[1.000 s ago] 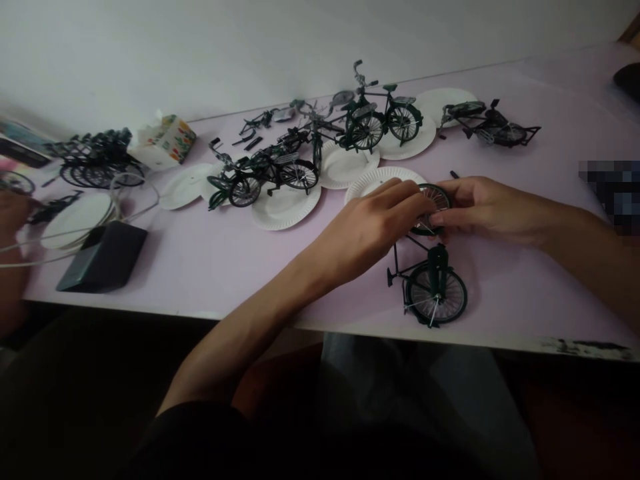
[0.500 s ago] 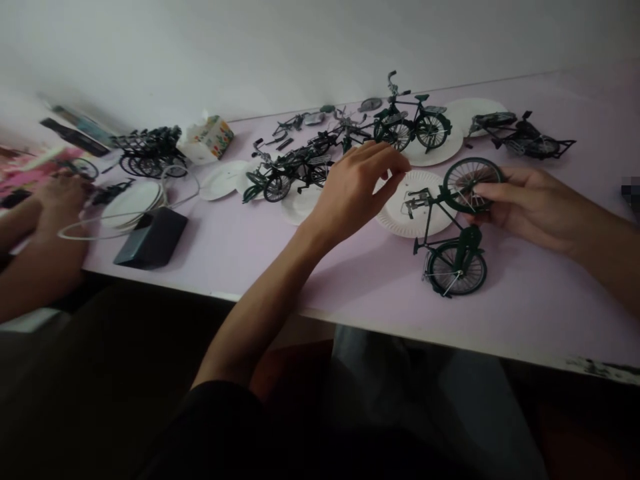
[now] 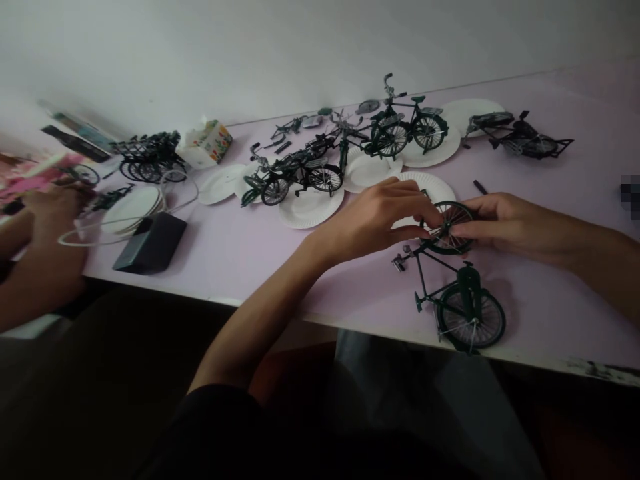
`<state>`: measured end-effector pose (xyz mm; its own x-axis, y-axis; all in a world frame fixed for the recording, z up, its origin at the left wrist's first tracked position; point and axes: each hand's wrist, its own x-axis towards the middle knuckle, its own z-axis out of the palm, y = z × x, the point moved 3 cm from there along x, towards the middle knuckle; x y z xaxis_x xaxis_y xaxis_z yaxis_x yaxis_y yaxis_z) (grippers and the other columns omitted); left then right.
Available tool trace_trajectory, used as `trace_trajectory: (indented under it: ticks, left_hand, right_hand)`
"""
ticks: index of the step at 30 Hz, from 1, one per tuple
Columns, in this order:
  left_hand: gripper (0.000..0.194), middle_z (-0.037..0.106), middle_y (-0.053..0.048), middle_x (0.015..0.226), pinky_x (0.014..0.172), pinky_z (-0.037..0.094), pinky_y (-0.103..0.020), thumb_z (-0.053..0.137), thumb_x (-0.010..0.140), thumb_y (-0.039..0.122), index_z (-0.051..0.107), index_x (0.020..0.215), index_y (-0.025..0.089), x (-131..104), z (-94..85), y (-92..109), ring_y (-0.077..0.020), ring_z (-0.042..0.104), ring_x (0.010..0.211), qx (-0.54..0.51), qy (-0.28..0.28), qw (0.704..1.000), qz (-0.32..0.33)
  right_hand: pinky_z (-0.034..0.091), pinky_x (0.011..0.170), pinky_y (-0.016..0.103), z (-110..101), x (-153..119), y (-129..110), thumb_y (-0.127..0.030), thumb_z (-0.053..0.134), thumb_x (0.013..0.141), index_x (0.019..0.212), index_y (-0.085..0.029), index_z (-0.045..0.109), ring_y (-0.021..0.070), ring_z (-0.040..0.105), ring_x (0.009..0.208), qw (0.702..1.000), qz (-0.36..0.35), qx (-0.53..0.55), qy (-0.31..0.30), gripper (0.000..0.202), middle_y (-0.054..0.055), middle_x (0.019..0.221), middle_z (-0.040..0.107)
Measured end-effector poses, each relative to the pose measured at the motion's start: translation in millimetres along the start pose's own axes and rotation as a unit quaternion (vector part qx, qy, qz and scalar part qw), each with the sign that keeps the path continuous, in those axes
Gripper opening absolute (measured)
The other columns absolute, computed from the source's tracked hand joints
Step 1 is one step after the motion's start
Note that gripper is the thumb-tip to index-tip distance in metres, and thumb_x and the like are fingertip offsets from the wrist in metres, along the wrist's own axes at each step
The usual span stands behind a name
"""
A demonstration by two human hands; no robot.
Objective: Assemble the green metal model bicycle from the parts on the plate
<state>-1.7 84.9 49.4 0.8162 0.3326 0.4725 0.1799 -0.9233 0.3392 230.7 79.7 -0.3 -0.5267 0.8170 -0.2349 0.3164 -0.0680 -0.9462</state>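
Observation:
A dark green model bicycle is held at an angle over the table near its front edge. Its spoked upper wheel lies between my two hands. My right hand pinches this wheel from the right, the thumb over the spokes. From the left, my left hand closes thumb and forefinger at the wheel near its hub; any small part between the fingertips is hidden. The lower wheel hangs toward the table edge. Behind my left hand, a paper plate is partly covered.
Several finished-looking model bicycles stand or lie on paper plates along the back. A part-built bicycle lies at the right. Further left are a tissue box, a dark block, a white cable and another person's hands.
My left hand has come down and right to the upper wheel. My right hand has brought the bicycle lower and closer to the table edge, turning it slightly.

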Motion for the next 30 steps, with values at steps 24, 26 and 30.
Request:
trace_trajectory:
  ticks: [24, 26, 30]
  left_hand:
    - [0.015, 0.080, -0.004, 0.105, 0.094, 0.049, -0.033, 0.058, 0.112, 0.028, 0.071, 0.109, 0.021, 5, 22.9, 2, -0.0154, 0.071, 0.100, 0.095, 0.034, 0.995, 0.000]
    - [0.015, 0.080, -0.003, 0.104, 0.095, 0.048, -0.033, 0.057, 0.112, 0.028, 0.071, 0.110, 0.021, 5, 24.1, 2, -0.0152, 0.071, 0.099, 0.101, 0.036, 0.994, -0.001]
    - [0.018, 0.081, -0.002, 0.103, 0.094, 0.049, -0.033, 0.055, 0.113, 0.028, 0.072, 0.110, 0.022, 5, 25.7, 0, -0.0146, 0.071, 0.098, 0.109, 0.048, 0.993, 0.015]
  right_hand:
    - [0.049, 0.078, 0.038, 3, 1, -7, -0.061, 0.077, 0.091, 0.107, -0.019, 0.077, 0.0205, 0.065, 0.087, 0.998, -0.025, -0.056, -0.021, 0.046, 0.007, 0.097, 0.072]
    - [0.050, 0.078, 0.038, 3, 1, -8, -0.061, 0.078, 0.090, 0.108, -0.019, 0.077, 0.0210, 0.066, 0.088, 0.997, -0.030, -0.068, -0.019, 0.047, 0.008, 0.099, 0.073]
    - [0.052, 0.078, 0.037, 5, 2, -10, -0.061, 0.080, 0.088, 0.105, -0.017, 0.078, 0.0212, 0.066, 0.088, 0.998, -0.021, -0.062, -0.019, 0.047, 0.009, 0.099, 0.074]
